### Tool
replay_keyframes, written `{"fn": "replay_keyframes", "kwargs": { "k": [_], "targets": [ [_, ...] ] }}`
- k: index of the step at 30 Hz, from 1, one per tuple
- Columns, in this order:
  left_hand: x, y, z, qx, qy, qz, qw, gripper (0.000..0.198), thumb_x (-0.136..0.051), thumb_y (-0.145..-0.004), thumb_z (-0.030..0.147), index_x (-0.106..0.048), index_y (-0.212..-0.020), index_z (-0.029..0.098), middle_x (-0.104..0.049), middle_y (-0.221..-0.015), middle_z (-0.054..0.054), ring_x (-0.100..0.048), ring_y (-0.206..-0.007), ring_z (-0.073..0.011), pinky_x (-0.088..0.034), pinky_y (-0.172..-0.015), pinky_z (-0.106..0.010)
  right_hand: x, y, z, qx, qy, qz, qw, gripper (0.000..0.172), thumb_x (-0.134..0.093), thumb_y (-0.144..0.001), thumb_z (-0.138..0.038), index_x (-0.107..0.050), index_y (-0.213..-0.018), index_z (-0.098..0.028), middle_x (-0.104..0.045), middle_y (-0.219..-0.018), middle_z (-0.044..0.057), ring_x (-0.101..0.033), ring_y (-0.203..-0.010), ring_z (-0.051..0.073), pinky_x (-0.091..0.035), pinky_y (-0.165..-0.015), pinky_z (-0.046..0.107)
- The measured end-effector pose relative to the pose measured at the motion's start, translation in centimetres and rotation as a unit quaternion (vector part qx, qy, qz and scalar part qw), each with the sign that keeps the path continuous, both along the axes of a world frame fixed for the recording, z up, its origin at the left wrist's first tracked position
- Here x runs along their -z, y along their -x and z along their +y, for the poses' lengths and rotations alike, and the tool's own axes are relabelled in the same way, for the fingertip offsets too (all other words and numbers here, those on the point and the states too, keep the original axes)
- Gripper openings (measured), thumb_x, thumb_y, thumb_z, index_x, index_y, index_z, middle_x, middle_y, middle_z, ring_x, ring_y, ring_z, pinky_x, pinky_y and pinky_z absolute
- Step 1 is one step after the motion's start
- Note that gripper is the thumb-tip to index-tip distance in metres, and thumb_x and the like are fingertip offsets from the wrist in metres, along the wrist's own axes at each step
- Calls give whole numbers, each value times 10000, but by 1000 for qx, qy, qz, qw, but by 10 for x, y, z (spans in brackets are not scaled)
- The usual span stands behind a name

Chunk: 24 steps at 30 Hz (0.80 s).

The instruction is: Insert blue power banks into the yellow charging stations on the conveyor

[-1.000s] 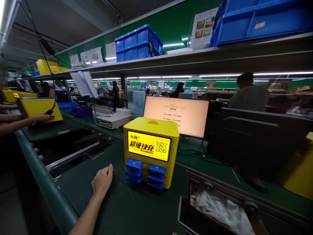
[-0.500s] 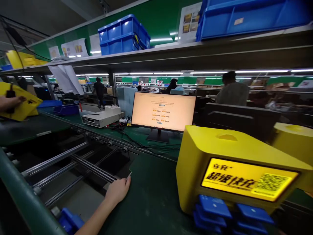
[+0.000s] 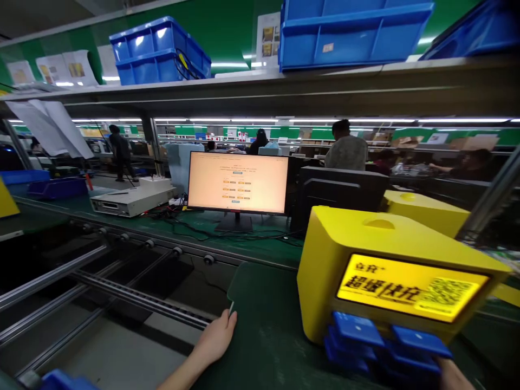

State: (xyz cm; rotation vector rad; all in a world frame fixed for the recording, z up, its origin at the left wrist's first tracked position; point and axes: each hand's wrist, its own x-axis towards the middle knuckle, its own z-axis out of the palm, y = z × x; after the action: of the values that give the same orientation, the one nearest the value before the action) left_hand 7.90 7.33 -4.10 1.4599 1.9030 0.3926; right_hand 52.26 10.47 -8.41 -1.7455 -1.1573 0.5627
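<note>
A yellow charging cabinet (image 3: 357, 249) with a lit yellow screen (image 3: 410, 287) stands on a dark green board (image 3: 268, 325). Several blue power banks (image 3: 377, 341) stick out of its front slots. My left hand (image 3: 215, 340) is at the board's left edge, fingers curled over that edge, well left of the cabinet. Only a small part of my right hand (image 3: 455, 376) shows at the bottom right, just under the blue power banks; its fingers are hidden.
Conveyor rails and rollers (image 3: 122, 292) run left of the board. Behind are a lit monitor (image 3: 238, 181), cables, a grey device (image 3: 130, 199), a black box (image 3: 341, 189) and a second yellow cabinet (image 3: 426, 211). Blue bins (image 3: 158, 51) sit on the overhead shelf. People work in the background.
My left hand went from resting beside the cabinet to the board's left edge. The cabinet now sits nearer and to the right. The co-worker's hands and yellow box at left are out of view.
</note>
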Motion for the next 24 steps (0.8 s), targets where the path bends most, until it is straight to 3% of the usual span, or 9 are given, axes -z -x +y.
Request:
{"fn": "replay_keyframes", "kwargs": {
  "k": [3, 6, 9, 11, 14, 18, 21, 24],
  "targets": [
    [6, 4, 2, 1, -12, -11, 1000, 680, -166, -875, 542, -382, -1342, 98, -571, -1230, -141, -562, -1092, -269, -456, -859, -338, -2, 40, 2, 15, -2, 120, 993, 911, -371, -711, -790, -466, -1292, -95, -532, -1267, 156, -466, -1187, 331, -398, -983, 409],
    [8, 4, 1, -4, -31, -13, 999, 692, -194, -871, 536, -306, -1375, 74, -476, -1331, -151, -512, -1159, -257, -452, -887, -322, -6, 82, 9, -40, -40, 167, 984, 893, -460, -697, -778, -482, -1257, -83, -498, -1300, 164, -403, -1238, 327, -342, -1022, 389],
    [6, -5, -4, -18, -108, 22, 994, 656, -234, -869, 512, -276, -1381, 104, -313, -1436, -134, -318, -1315, -252, -336, -1034, -356, -7, 107, 19, -87, -78, 168, 979, 859, -472, -689, -779, -517, -1212, -99, -546, -1250, 156, -437, -1204, 344, -364, -999, 416],
    [5, -19, -6, -8, -186, 24, 982, 636, -273, -867, 530, -263, -1391, 169, -259, -1460, -97, -210, -1362, -238, -240, -1098, -385, -6, 110, 24, -103, -93, 169, 976, 820, -479, -691, -771, -530, -1209, -138, -557, -1246, 125, -458, -1186, 335, -373, -993, 415],
    [7, -50, -3, 35, -237, -75, 968, 752, -390, -828, 588, -148, -1426, 202, -167, -1496, -79, -156, -1380, -223, -205, -1122, -381, -4, 100, 23, -144, -101, 173, 969, 722, -524, -712, -716, -550, -1207, -191, -569, -1238, 86, -471, -1182, 306, -380, -996, 401],
    [12, -81, 11, -32, -250, -204, 946, 917, -459, -766, 647, -61, -1430, 155, -141, -1488, -127, -203, -1363, -246, -237, -1113, -396, 3, 89, 15, -206, -105, 142, 962, 831, -740, -625, -532, -423, -1326, -215, -482, -1336, 77, -420, -1235, 292, -339, -1038, 442],
    [14, -86, 20, -55, -268, -202, 940, 960, -504, -724, 663, -105, -1422, 139, -172, -1473, -142, -225, -1352, -268, -236, -1113, -413, 9, 92, 13, -209, -116, 107, 965, 866, -765, -635, -443, -349, -1360, -213, -428, -1380, 81, -354, -1283, 283, -249, -1085, 478],
    [17, -83, 23, -50, -268, -194, 942, 951, -500, -725, 663, -123, -1419, 133, -170, -1476, -143, -204, -1361, -270, -230, -1116, -412, 5, 99, 14, -217, -112, 174, 954, 795, -726, -686, -453, -356, -1345, -206, -440, -1369, 86, -391, -1258, 279, -302, -1065, 457]
  ]
}}
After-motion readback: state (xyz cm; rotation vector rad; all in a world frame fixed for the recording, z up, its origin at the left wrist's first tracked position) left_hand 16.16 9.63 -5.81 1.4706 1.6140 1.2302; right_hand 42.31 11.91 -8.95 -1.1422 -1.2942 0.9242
